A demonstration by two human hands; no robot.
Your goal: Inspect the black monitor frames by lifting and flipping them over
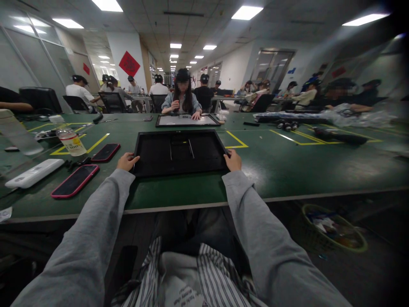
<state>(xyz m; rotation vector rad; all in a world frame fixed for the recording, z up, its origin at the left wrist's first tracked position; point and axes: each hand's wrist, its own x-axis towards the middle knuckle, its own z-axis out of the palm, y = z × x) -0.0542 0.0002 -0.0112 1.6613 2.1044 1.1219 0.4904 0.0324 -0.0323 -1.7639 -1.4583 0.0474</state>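
In front of me on the green table lies a wide, shallow black panel [153,153] with a raised rim, like the back cover of a monitor. Near its middle are two thin metallic strips [191,149] and a small yellowish mark. My left hand [128,161] grips its left edge, thumb on top and the other fingers curled over the side. At the right edge my right hand [232,160] holds on in the same way. The fingertips beneath the rim are hidden on both sides.
Two pink-edged phones [75,181], a white device [35,173] and a bottle [72,140] stand on the left. Opposite, a person works at another flat panel [188,120]. Dark tools [338,135] and clear plastic wrap [348,114] lie right. A basket [334,228] stands below the table.
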